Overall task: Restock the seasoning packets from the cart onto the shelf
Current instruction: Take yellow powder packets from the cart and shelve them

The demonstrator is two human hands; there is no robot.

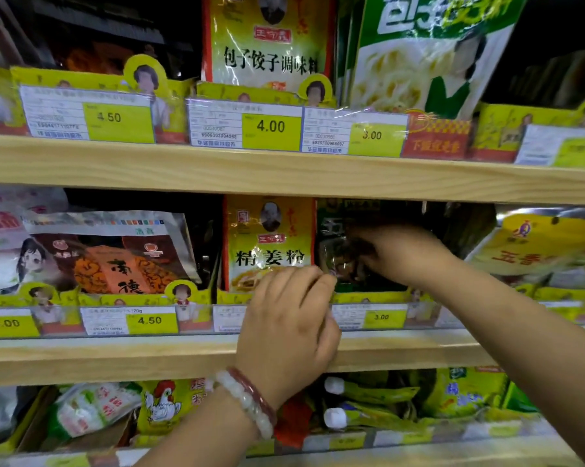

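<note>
Three wooden shelf boards [284,173] are showing, stacked one above another. On the middle one, left to right, an orange-and-brown packet [115,254] is leaning back, then a dark gap is opening beside it, then a yellow ginger-powder packet [267,244] is standing upright. The left hand [291,328], wearing two bead bracelets [250,399], is pinching the lower corner of a dark clear seasoning packet [338,264] just right of it. The right hand [399,254] is gripping that packet's right side, inside the compartment above the 3.00 price tag [382,317].
</note>
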